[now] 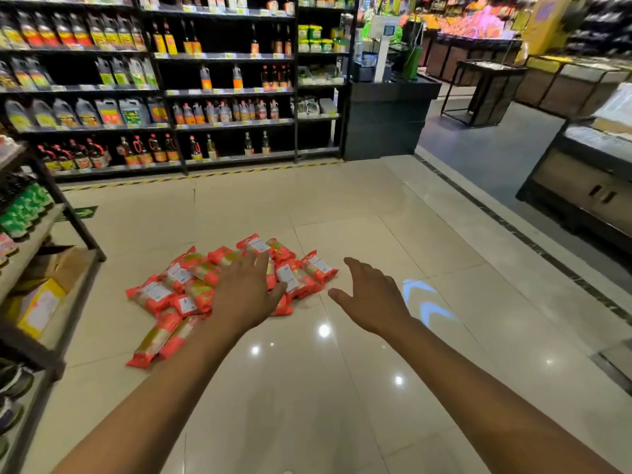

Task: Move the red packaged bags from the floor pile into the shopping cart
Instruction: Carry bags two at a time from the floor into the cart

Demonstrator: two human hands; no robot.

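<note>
A: So, where are the red bags [178,285] lying relative to the hands?

B: They are lying in a loose pile on the tiled floor [307,388], ahead and slightly left. The left hand [246,292] is hanging over the pile's right half, fingers straight and spread, holding nothing. Whether it is touching a bag, I cannot tell. The right hand [371,295] is hovering over bare tile just beside the pile's right edge, also wide and holding nothing.

A: And their long axes?

B: Mixed. The 2 nearest bags [160,340] are pointing from near-left to far-right. I am judging the left hand the nearer one for a first pick.

A: Any containers?

B: The shopping cart is not showing anywhere. An open cardboard box [51,265] is sitting on the low shelf [73,302] at left, its contents hidden, with a yellow pack [39,307] lying beside it.
</note>
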